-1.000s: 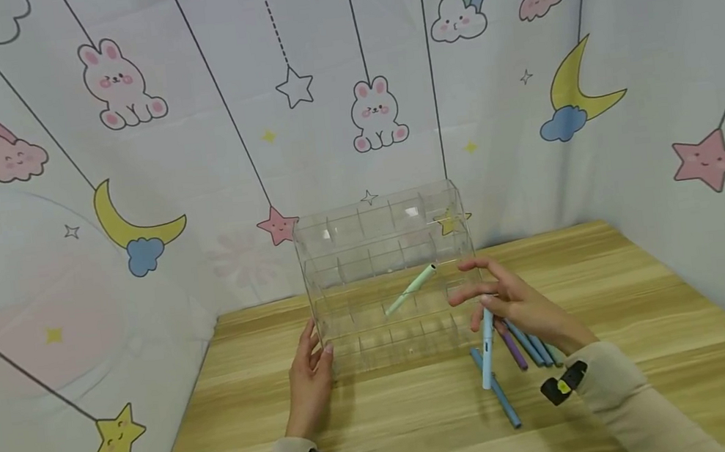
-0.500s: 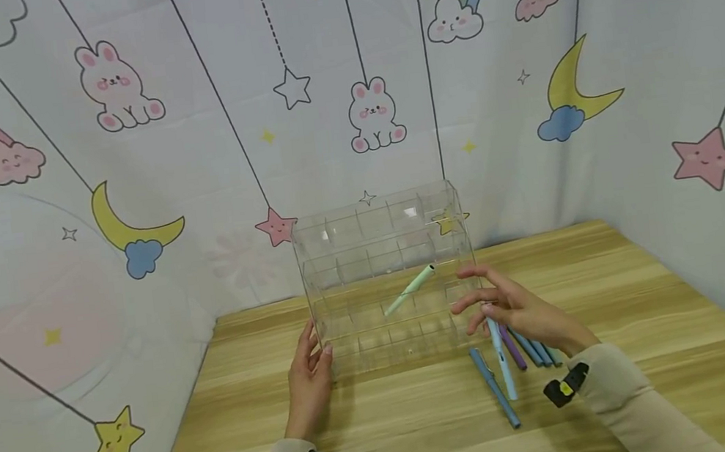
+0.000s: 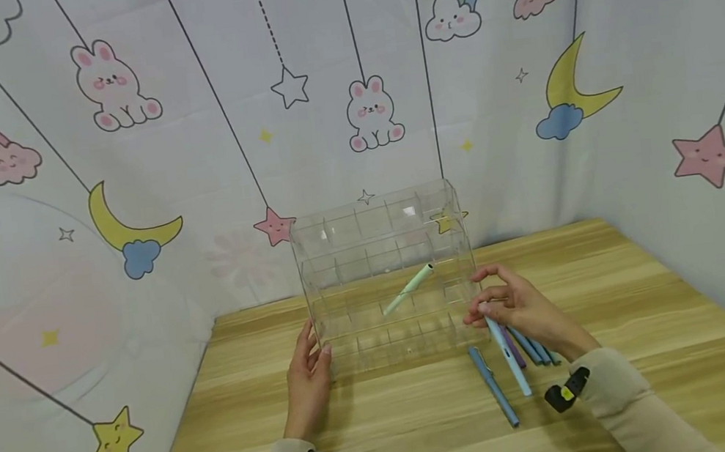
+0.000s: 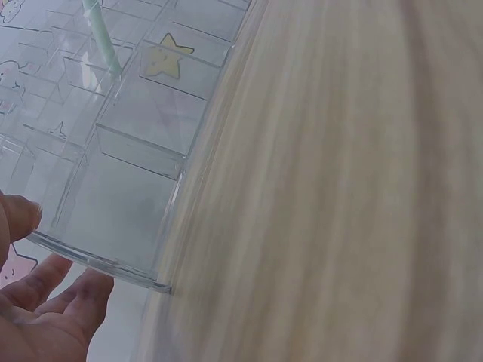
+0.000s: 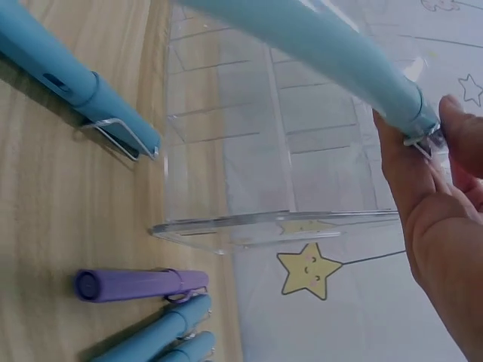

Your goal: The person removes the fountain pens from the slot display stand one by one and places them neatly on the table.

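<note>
A clear plastic organizer [image 3: 381, 275] with rows of small compartments stands at the back of the table. My left hand [image 3: 309, 382] grips its left side wall, thumb at the front and fingers behind, as the left wrist view also shows. A pale green pen [image 3: 409, 289] leans slantwise inside one compartment. My right hand [image 3: 524, 308] pinches a light blue pen [image 3: 509, 358] by its clip end, beside the organizer's right side; the pen's other end points down toward me. In the right wrist view thumb and finger meet at the pen's clip [image 5: 423, 143].
A darker blue pen [image 3: 494, 387] lies on the wooden table [image 3: 397, 428] in front of the organizer's right corner. A purple pen [image 5: 139, 284] and several blue and green pens [image 3: 537, 347] lie under my right hand. A patterned curtain [image 3: 225, 122] hangs close behind.
The light blue pen's lower end has swung to the right in my right hand, and that hand's fingers have drawn in closer together. My left hand stays on the organizer.
</note>
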`<control>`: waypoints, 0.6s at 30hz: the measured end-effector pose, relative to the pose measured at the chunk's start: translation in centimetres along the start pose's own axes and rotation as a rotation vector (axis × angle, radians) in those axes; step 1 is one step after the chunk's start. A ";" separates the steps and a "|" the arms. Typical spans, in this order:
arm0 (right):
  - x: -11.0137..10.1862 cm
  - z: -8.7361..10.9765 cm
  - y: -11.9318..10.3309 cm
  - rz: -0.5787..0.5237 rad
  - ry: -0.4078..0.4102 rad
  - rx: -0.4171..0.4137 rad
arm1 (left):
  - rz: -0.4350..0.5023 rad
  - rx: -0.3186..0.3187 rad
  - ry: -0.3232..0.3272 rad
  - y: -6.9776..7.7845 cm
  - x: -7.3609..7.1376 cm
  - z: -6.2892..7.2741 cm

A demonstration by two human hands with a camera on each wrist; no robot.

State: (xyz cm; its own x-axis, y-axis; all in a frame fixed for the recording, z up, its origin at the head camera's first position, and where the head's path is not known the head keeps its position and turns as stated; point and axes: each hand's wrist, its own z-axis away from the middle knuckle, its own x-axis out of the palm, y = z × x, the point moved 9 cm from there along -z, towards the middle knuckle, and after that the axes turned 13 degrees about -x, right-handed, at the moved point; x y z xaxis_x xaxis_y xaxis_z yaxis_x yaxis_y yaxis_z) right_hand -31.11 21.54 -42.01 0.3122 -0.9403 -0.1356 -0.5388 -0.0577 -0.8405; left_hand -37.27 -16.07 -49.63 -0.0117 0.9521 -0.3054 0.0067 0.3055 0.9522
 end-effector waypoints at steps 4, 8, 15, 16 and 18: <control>-0.1 0.6 0.7 0.000 0.037 0.013 | -0.007 0.012 0.011 -0.1 -0.1 -0.2; 0.0 0.9 1.4 -0.021 0.058 0.018 | -0.012 0.019 0.022 0.0 -0.2 -0.3; -0.1 2.0 3.3 -0.027 0.089 0.063 | -0.006 0.002 0.016 -0.2 -0.1 -0.2; -0.1 2.2 3.6 -0.028 0.095 0.069 | -0.006 0.002 0.014 -0.3 -0.1 -0.2; -0.1 2.5 3.9 -0.029 0.107 0.076 | -0.004 0.005 0.008 -0.3 0.0 -0.2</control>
State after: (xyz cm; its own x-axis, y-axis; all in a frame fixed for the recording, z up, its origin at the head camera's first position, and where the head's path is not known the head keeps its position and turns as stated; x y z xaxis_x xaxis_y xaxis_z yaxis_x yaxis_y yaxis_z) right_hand -31.30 22.23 -46.58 0.2392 -0.9693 -0.0576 -0.4687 -0.0633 -0.8811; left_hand -37.48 -16.16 -49.86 -0.0200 0.9507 -0.3095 0.0120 0.3098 0.9507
